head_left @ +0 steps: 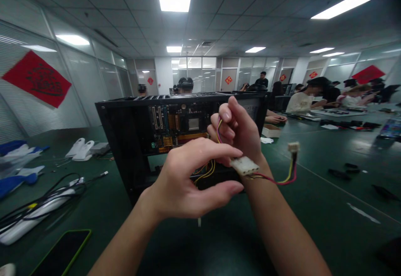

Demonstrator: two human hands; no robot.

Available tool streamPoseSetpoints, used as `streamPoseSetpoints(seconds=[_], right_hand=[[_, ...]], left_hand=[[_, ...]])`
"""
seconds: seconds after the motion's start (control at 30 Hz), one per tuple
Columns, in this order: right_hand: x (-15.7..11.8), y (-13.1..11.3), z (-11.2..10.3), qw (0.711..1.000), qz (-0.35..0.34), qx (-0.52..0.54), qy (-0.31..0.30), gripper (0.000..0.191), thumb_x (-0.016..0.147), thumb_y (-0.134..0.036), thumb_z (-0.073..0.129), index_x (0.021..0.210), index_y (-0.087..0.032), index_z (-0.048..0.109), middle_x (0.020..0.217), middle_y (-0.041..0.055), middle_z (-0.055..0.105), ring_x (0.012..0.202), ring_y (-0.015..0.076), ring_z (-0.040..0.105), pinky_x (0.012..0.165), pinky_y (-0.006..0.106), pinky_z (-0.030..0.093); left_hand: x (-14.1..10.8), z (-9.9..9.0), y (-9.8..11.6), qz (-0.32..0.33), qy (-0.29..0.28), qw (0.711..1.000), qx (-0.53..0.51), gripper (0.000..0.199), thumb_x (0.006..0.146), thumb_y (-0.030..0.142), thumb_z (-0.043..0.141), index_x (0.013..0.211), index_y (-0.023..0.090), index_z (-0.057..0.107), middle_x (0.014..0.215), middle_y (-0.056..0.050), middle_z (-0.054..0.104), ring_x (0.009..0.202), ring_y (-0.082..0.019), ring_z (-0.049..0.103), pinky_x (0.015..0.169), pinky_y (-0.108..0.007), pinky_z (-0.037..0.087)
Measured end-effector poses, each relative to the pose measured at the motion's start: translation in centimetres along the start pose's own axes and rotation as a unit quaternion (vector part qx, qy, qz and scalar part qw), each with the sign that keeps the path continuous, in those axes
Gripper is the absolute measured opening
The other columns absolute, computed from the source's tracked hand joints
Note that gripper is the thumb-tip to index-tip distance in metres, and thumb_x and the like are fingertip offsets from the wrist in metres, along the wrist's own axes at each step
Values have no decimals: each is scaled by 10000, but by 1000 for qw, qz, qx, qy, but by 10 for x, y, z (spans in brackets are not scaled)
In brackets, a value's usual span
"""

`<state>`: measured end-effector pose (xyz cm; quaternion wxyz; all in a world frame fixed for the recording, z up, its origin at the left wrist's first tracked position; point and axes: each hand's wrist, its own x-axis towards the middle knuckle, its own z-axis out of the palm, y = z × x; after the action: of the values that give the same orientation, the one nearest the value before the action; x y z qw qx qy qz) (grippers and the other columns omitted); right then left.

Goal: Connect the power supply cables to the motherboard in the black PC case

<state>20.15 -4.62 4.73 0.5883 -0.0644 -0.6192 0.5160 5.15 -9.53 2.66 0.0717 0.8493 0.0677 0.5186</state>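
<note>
A black computer case (117, 150) stands on the green table with its side off, showing a circuit board (169, 121). My right hand (238, 121) has its fingers curled round a power cable (219, 130) of purple, yellow and dark wires. Just below, my left hand (188, 180) has its thumb and index finger apart. Its index fingertip is at a white plug connector (244, 165), in front of my right wrist; whether it touches is unclear. More wires run right from that plug to a small white connector (293, 146). My left hand hides part of the cable.
On the left lie a white power strip with black cords (46, 209), a green-edged phone (62, 253) and blue-and-white plastic wrapping (19, 167). At right are an open box (271, 131) and several small black parts (340, 174). Other people sit further along the tables.
</note>
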Motion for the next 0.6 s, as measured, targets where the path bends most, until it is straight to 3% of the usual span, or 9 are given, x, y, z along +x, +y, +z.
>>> streamPoseSetpoints(seconds=[0.2, 0.6], right_hand=[[3, 10, 6, 994, -13, -100, 42, 559, 814, -722, 625, 635, -204, 517, 471, -65, 408, 426, 86, 387, 420, 229, 284], [4, 12, 8, 978, -54, -203, 13, 483, 845, -598, 675, 634, -167, 622, 567, -35, 485, 530, 89, 410, 504, 234, 342]], left_hand=[[0, 4, -3, -36, 13, 998, 42, 244, 834, 255, 757, 1060, 187, 699, 885, -36, 757, 789, -159, 705, 798, -277, 571], [-3, 0, -13, -52, 5, 998, 26, 222, 842, 213, 752, 1051, 177, 688, 919, -18, 769, 725, -120, 701, 715, -218, 566]])
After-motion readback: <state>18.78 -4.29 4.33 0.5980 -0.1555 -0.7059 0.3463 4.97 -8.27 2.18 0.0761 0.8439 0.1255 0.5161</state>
